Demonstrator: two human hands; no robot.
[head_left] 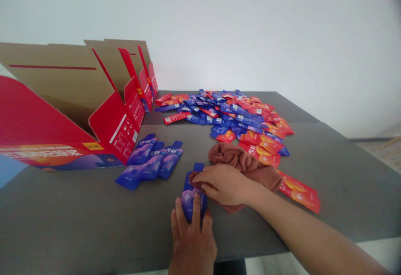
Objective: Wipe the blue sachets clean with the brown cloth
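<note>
A blue spouted pouch with a purple fruit picture lies flat on the dark table. My left hand rests on its near end, fingers stretched out and pressing it down. Bunched in my right hand is a brown cloth, and a fold of it touches the far part of the pouch. The rest of the cloth lies crumpled beyond and right of that hand. To the left, several more blue pouches overlap one another. A red pouch sits partly under the cloth's right edge.
Open red cardboard boxes stand in a row along the left side, flaps up. A heap of blue and red pouches spreads over the back of the grey table, against a white wall.
</note>
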